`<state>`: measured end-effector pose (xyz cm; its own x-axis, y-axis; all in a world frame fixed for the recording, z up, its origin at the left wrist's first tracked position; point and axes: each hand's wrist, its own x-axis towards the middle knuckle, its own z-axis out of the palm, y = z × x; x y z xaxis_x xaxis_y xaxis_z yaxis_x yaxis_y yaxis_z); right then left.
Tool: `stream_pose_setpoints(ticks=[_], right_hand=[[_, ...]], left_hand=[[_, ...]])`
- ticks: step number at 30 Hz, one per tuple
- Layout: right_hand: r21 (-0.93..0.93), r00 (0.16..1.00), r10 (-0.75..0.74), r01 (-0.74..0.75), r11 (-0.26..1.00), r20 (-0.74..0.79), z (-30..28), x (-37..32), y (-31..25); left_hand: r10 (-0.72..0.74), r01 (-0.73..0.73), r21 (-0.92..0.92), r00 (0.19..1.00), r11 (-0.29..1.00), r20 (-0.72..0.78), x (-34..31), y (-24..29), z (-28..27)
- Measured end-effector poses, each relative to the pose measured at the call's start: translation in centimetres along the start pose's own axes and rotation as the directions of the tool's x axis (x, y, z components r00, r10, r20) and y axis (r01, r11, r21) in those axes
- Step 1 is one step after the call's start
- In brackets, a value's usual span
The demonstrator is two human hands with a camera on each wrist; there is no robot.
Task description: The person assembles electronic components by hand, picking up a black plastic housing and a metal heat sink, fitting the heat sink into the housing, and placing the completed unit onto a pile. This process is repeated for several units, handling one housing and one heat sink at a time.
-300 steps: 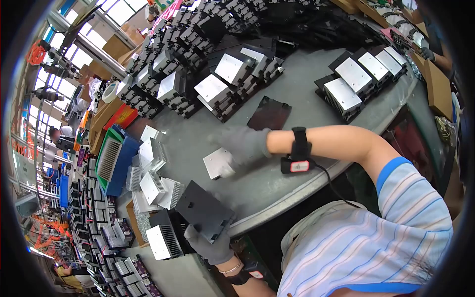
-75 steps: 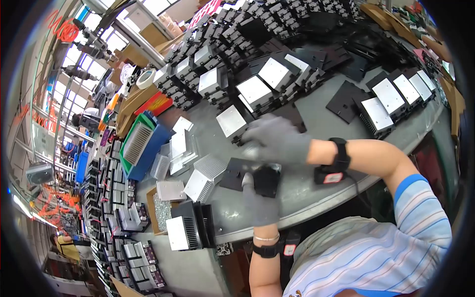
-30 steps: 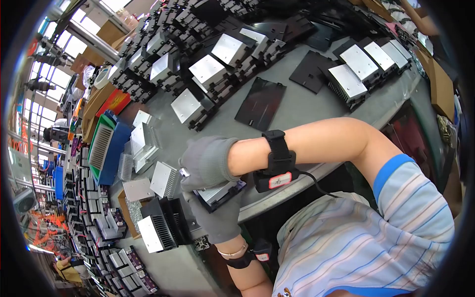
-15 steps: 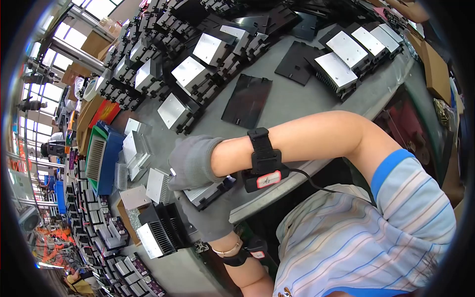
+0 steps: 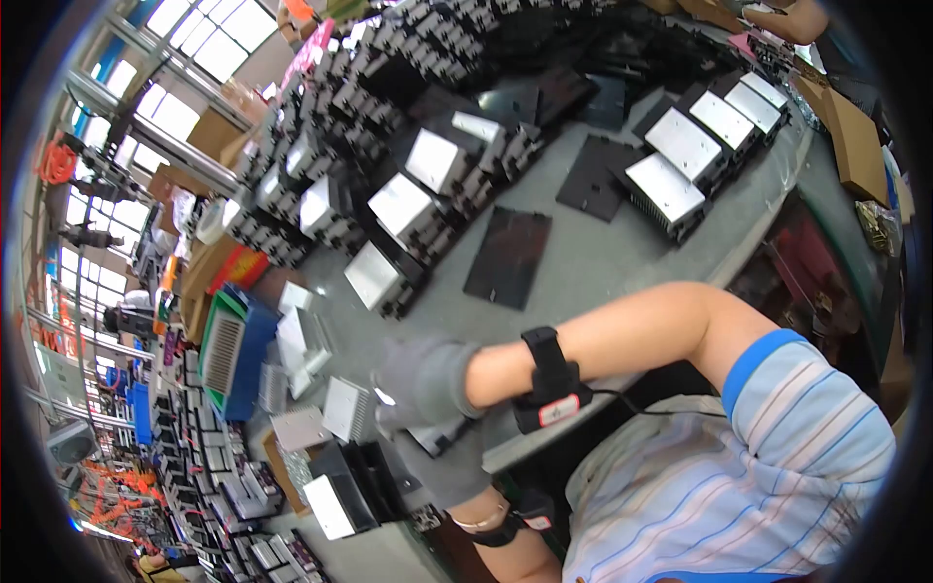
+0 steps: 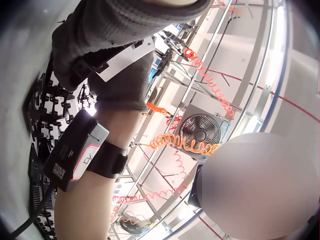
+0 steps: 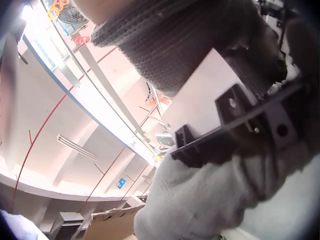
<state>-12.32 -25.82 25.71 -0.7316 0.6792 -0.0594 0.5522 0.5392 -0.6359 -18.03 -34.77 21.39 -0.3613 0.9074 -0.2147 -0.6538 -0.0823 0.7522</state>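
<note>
Both hands wear grey gloves and meet over the near table edge. My left hand (image 5: 449, 472) holds a black plastic plate (image 7: 225, 132) with small clips from below. On that plate lies a silver finned heat sink (image 7: 200, 97), its smooth face showing in the right wrist view. My right hand (image 5: 425, 382) lies over the heat sink with fingers curled at its far end, fingertips mostly hidden. A small bright metal glint shows by those fingers in the head view. Loose heat sinks (image 5: 347, 408) lie just left of the hands, and a flat black plate (image 5: 509, 257) lies beyond.
A blue bin (image 5: 255, 335) with a green tray stands at left, near a box of small shiny parts (image 5: 293, 476). Assembled heat sinks on black plates (image 5: 401, 206) stand stacked at the back; more (image 5: 664, 188) line the right. A heat sink with black plates (image 5: 330, 505) sits at the front corner.
Ten seconds ago my right hand was at a heat sink on the table; now both hands are together on the assembly. Another unit has joined the back row. In the last second, the hands stay together.
</note>
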Motion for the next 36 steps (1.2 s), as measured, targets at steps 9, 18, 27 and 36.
stream_pose_setpoints(ticks=[9, 18, 27, 36], right_hand=[[-0.423, 0.987, -0.134, 0.083, 0.903, -0.092, -6.4, 10.4, 1.8], [-0.358, 0.892, -0.116, -0.055, 0.932, -0.437, -8.3, 9.9, 4.8], [-0.675, 0.993, 0.121, -0.096, 0.732, -0.009, -1.8, -2.6, 12.6], [-0.44, 0.966, -0.06, -0.059, 0.896, -0.251, -10.1, -3.8, 6.3]], left_hand=[[0.273, -0.299, 0.286, 0.953, 0.91, 0.128, 10.2, 5.1, -1.5], [0.334, -0.293, 0.603, 0.941, 0.742, 0.047, 14.8, 0.3, -1.4], [0.346, -0.364, 0.709, 0.921, 0.604, 0.179, 16.0, 0.1, -1.8], [0.39, -0.446, 0.733, 0.882, 0.514, 0.263, 15.4, 1.3, -1.9]])
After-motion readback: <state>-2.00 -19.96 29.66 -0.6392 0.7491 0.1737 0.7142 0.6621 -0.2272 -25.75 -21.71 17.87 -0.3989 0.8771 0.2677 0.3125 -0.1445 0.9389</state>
